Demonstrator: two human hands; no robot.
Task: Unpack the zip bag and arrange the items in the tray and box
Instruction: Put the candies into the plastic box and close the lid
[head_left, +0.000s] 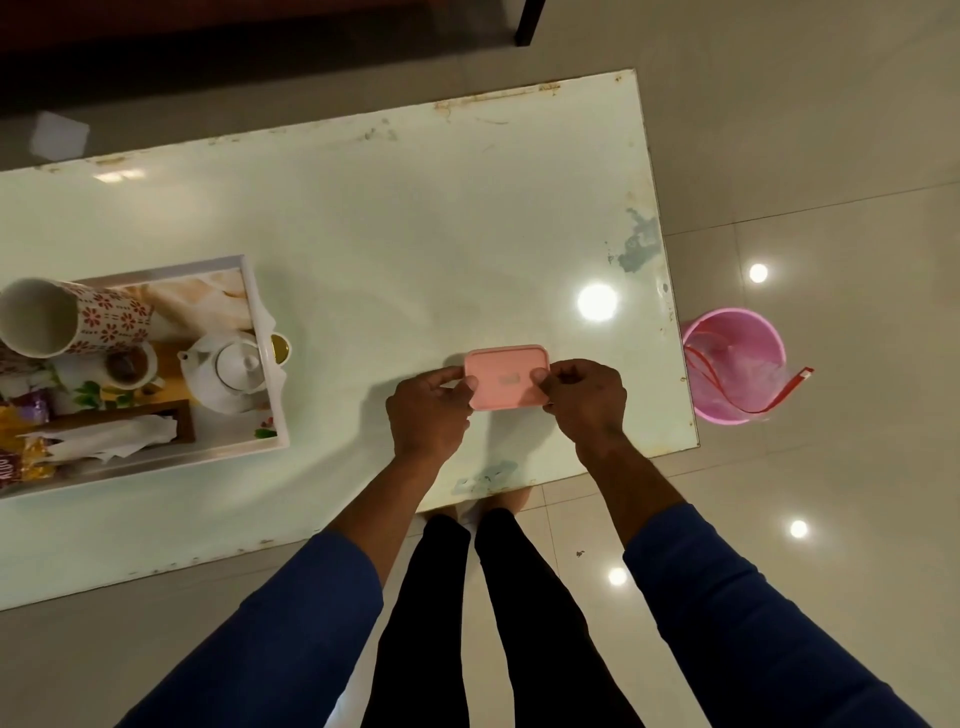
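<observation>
Both hands, left (428, 410) and right (587, 400), pinched the pink box (506, 378) at its 2 short ends on the table (363, 208), right of the tray (270, 441); pressing each lid corner evenly would seat it

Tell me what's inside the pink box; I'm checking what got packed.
Nothing shows: the pink box has its lid on, both hands, left and right, gripping its ends. Contents are hidden.

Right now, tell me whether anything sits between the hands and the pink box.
Nothing visible does. The left hand and right hand already hold the pink box by its two short ends, fingers curled round its lid edges, on the bare table.
</observation>
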